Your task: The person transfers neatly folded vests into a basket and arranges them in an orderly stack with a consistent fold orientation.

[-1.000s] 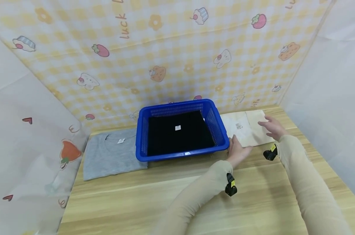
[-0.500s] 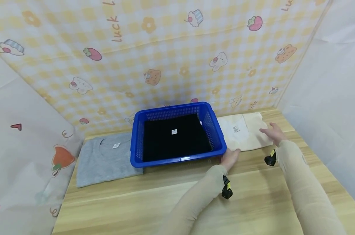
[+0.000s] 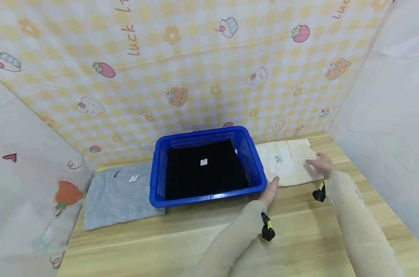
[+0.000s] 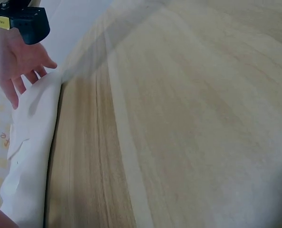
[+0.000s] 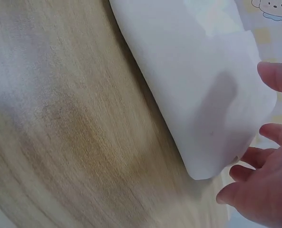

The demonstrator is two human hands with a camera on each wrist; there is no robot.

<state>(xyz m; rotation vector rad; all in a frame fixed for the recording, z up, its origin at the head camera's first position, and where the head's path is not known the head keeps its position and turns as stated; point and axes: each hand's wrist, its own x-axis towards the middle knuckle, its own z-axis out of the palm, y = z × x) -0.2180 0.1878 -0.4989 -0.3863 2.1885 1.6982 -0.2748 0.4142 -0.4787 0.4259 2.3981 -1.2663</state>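
Cream shirt (image 3: 301,166) lies folded on the wooden table (image 3: 299,234), just right of the blue basket (image 3: 209,197), which holds black cloth (image 3: 206,179). My right hand (image 3: 324,165) is spread wide at the shirt's right edge. My left hand (image 3: 269,192) is by the basket's near right corner, fingers hidden, so I cannot tell its grip.

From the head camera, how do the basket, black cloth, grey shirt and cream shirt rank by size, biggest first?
Basket: largest
Black cloth and partly covered grey shirt: too alike to rank
Cream shirt: smallest visible area
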